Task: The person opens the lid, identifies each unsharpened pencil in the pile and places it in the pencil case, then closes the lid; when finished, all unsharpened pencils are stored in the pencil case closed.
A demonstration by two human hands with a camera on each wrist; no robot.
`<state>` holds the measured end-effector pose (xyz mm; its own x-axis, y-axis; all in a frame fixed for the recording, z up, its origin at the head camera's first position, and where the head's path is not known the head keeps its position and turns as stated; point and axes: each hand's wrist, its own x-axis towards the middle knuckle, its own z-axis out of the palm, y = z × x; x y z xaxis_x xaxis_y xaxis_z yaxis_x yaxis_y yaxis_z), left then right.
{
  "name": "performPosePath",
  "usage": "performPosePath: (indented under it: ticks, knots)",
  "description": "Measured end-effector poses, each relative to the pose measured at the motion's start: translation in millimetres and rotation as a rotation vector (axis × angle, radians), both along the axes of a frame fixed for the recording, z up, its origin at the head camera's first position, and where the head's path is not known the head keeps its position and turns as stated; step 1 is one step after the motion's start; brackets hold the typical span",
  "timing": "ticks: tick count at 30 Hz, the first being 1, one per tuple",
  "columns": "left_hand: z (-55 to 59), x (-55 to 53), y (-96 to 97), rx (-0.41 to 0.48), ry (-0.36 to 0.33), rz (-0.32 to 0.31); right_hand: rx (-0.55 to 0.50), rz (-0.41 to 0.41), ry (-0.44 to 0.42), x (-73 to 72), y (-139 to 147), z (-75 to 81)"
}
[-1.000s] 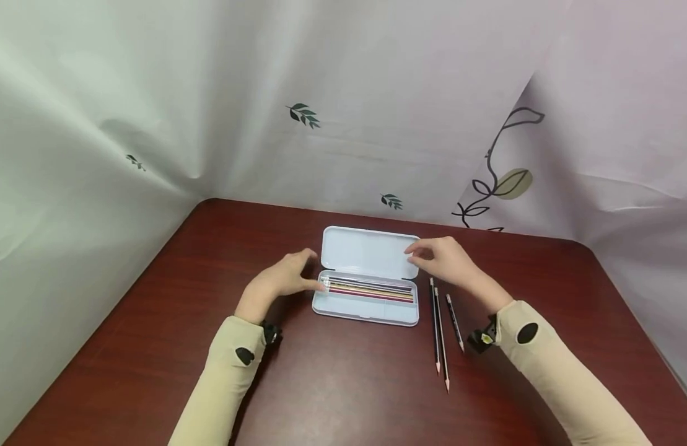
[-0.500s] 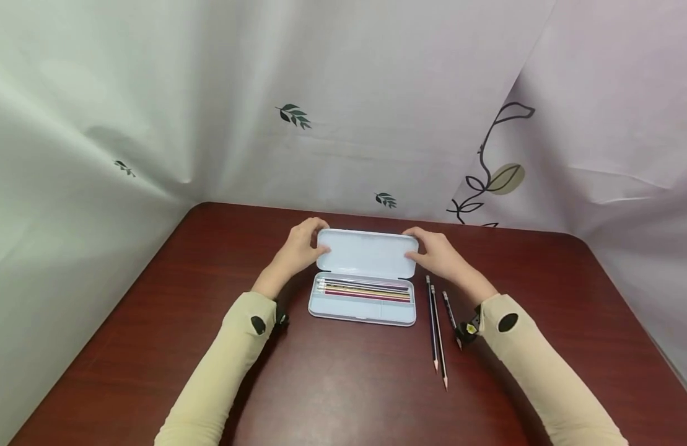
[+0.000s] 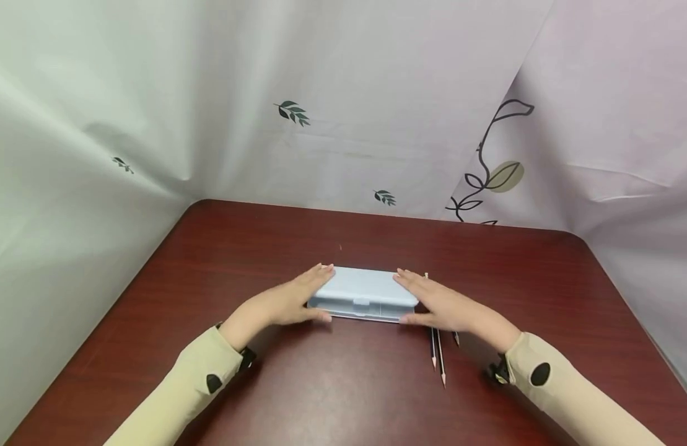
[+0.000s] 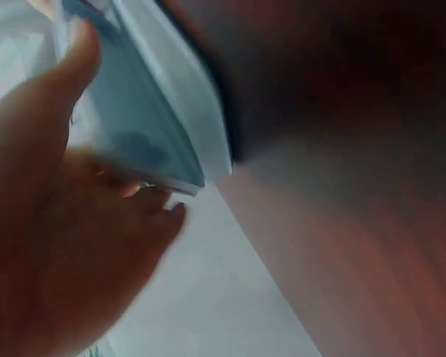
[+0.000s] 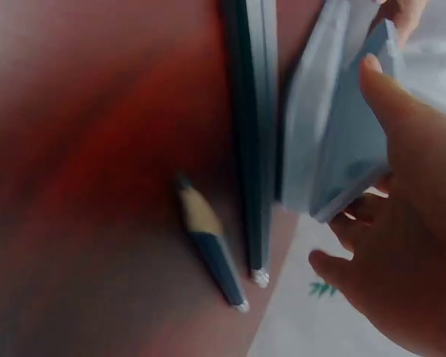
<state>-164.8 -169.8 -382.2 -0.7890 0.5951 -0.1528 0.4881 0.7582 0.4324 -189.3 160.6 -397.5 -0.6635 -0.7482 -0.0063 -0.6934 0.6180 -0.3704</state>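
Note:
A pale blue pencil case point(image 3: 371, 318) lies on the table, its hinged lid point(image 3: 365, 285) lowered most of the way, with a gap along the front. On the lid's left end rest the straight fingers of my left hand point(image 3: 287, 301), the thumb by the case's front edge. My right hand point(image 3: 446, 306) mirrors this at the right end. In the left wrist view the lid point(image 4: 130, 111) stands tilted between thumb and fingers. Beside the case, partly under my right hand, lie two long dark pencils point(image 5: 251, 141) and a shorter pencil point(image 5: 217, 256). The case's contents are hidden.
The dark red wooden table point(image 3: 332, 384) has rounded far corners. A white curtain point(image 3: 343, 93) with leaf prints hangs behind it and along both sides. Both wrists wear black straps over cream sleeves point(image 3: 173, 384).
Both hands first took the upright lid by its ends, then swung it forward and down over the case. The coloured pencils inside went out of sight. The loose pencils stay put.

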Motion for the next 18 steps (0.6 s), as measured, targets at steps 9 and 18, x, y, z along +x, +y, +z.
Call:
performPosePath:
  ticks: [9,18]
  knots:
    - [-9.8,15.3,5.3,-0.274,-0.055,-0.008,0.151,0.082,0.126,9.3,-7.7,-7.1]
    - [-13.8,4.9,19.0,-0.289,-0.086,0.009,0.251,0.049,0.168,7.5,-3.4,-8.1]
